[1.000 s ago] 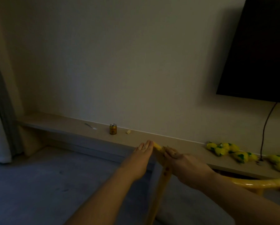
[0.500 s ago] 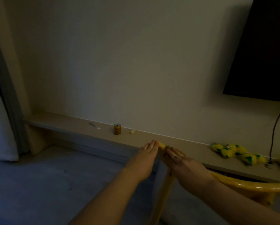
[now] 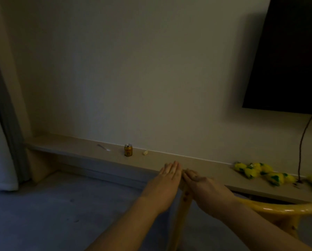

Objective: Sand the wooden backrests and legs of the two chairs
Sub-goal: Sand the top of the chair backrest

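Chair leg (image 3: pixel 185 200), standing between the two wrists, now has its yellow tip hidden as the left hand (image 3: pixel 167 180), fingers straight, and the right hand (image 3: pixel 199 183), loosely curled, close over it, perhaps on sandpaper, so sanding continues.

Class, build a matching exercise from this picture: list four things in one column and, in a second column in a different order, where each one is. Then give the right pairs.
Things:
1. gold can
2. yellow and green soft toys
3. dark screen
4. chair leg

Places:
A. mounted on the wall, upper right
B. standing upright on the low shelf, towards its left part
C. just below the left hand and the right hand
D. lying on the shelf's right part, near a hanging cable

Pairs: 1-B, 2-D, 3-A, 4-C
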A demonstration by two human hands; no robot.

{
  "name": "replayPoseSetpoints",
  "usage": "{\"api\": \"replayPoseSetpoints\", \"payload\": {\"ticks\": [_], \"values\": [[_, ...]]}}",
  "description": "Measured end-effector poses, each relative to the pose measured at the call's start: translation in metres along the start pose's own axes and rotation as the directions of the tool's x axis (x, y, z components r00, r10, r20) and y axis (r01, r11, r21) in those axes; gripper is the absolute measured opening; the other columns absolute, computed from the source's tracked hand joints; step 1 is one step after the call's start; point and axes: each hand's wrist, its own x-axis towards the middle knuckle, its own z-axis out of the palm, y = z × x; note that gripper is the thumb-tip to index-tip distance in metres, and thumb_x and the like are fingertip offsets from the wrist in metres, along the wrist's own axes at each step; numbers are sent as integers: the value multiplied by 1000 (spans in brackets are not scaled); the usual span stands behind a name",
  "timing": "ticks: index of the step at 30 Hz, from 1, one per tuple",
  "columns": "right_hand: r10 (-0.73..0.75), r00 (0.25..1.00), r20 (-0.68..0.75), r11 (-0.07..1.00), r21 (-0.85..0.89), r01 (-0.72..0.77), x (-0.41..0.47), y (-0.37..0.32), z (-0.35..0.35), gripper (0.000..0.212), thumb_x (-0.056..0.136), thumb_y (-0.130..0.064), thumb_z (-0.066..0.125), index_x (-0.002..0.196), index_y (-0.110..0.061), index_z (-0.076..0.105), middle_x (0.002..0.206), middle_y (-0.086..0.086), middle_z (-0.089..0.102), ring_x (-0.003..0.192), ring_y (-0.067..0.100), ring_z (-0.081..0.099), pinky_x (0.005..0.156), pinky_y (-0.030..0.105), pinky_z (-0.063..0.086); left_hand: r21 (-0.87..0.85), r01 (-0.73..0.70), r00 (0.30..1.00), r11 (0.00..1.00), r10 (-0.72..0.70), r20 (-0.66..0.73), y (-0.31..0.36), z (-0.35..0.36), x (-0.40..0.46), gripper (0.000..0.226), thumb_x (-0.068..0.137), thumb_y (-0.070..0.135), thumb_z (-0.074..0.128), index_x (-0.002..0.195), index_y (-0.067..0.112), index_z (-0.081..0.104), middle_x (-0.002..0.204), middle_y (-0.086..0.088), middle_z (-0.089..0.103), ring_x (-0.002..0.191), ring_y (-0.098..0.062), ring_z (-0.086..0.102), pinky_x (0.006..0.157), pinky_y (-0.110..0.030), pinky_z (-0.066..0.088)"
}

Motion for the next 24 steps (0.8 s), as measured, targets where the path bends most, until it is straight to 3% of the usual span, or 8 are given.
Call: {"api": "replayPoseSetpoints", "payload": {"ticks": [3, 6, 10, 16, 24], "values": [[-15, 1000, -24, 1000, 23, 15, 2, -1, -1, 81, 94, -5, 48, 163, -21, 9, 171, 1, 9, 152, 23, 27, 115, 37, 40, -43, 43, 998, 998, -41, 54, 2, 1, 3, 91, 93, -18, 37, 160, 10, -17, 168, -7, -24, 156, -25, -18, 126, -34, -5], [39, 999, -24, 999, 29, -38, -25, 18, 4, 77, 95, -12, 49, 162, -26, 14, 170, -6, 11, 146, 20, 37, 109, 33, 41, -77, 53, 998, 996, -50, 38, 3, 5, 2, 90, 92, -18, 36, 160, 11, -17, 168, -8, -24, 155, -24, -21, 127, -33, -3], [70, 997, -27, 997, 13, -70, -54, 24, 15, 76, 94, -7, 42, 162, -26, 14, 171, -6, 5, 157, 14, 10, 121, 29, 24, -46, 71, 997, 996, -71, 6, 8, 10, 2, 89, 94, -13, 39, 160, 10, -16, 168, -10, -23, 155, -27, -20, 125, -35, -5], [12, 998, -66, 1000, 30, -10, -12, -9, -1, 72, 97, -4, 46, 162, -13, 15, 170, 5, 14, 156, 23, 16, 122, 37, 28, 9, 85, 996, 996, -86, 35, 10, 5, 4, 84, 96, -10, 36, 161, 10, -14, 169, -10, -21, 156, -27, -17, 124, -34, -7], [129, 991, -37, 991, 49, -127, -54, 19, 8, 74, 90, -6, 49, 158, -24, 25, 166, -2, 21, 149, 22, 33, 111, 41, 44, 16, 95, 993, 995, -96, 69, 12, 1, 4, 86, 95, -12, 36, 160, 8, -15, 168, -13, -22, 155, -30, -18, 127, -38, -3]]}}
